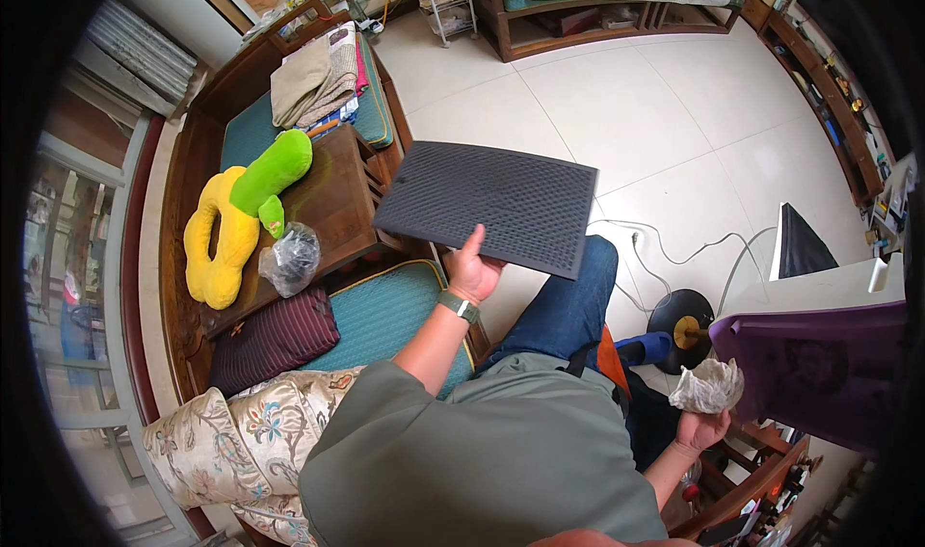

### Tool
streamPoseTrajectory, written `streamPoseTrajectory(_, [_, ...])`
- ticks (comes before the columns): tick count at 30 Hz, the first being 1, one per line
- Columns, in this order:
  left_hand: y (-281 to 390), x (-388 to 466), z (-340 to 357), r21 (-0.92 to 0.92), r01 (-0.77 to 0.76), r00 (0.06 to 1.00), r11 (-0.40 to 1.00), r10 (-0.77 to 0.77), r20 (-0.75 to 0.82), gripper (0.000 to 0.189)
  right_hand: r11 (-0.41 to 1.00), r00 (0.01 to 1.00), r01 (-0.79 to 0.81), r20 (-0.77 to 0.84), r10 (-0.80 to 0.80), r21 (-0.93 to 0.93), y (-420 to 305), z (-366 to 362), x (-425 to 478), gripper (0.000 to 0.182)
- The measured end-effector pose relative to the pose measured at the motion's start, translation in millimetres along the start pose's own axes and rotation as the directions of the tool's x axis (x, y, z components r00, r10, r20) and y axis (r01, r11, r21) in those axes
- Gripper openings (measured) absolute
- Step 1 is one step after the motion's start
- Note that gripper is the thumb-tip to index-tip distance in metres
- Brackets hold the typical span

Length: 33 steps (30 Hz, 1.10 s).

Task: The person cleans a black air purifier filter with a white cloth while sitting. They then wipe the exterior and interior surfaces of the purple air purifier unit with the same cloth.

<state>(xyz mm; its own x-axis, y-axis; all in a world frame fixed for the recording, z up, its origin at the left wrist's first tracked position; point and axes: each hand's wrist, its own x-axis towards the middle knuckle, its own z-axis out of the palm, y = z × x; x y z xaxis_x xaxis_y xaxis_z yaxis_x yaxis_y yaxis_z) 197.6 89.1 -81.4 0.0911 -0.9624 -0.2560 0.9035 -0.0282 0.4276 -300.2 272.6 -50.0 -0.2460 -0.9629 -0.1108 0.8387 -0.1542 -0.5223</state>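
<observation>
My left hand (473, 276) grips the near edge of a dark grey rectangular panel (491, 200) with a raised diamond texture. The thumb lies on its upper face, while the fingers underneath are hidden. The panel is held up in front of me, over my jeans and the tiled floor. Off to the right, my right hand (701, 430) holds a crumpled off-white cloth (708, 386). That cloth is close to a purple plastic panel or bin wall (809, 373), apparently part of a white-topped item; I cannot tell whether they touch.
Left of me, a wooden sofa with teal cushions (383, 316) carries a yellow-and-green plush (271, 200), a clear plastic bag (290, 258) and a striped pillow (278, 337). A loose cable (676, 261) and a round black base (668, 323) lie on the floor at right.
</observation>
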Motion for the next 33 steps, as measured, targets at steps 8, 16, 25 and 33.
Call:
streamPoseTrajectory(8, [65,-16,-54,-0.06,-0.267,0.959,0.962,0.259,-0.115,0.046,0.999,0.999,-0.038,0.038,0.037,0.009,5,4,8,0.072])
streamPoseTrajectory(16, [70,-11,-91,-0.108,-0.372,0.919,0.922,0.35,-0.182,0.047,0.995,0.992,-0.096,0.087,0.097,-0.01,5,-2,18,0.068])
streamPoseTrajectory(25, [97,-13,-126,-0.07,-0.47,0.845,0.88,0.426,-0.324,0.049,0.991,0.978,-0.131,0.156,0.136,-0.039,10,7,29,0.068])
streamPoseTrajectory(33, [130,4,-143,-0.051,-0.54,0.761,0.84,0.461,-0.457,0.058,0.997,0.997,-0.075,-0.013,0.076,0.013,17,9,19,0.073])
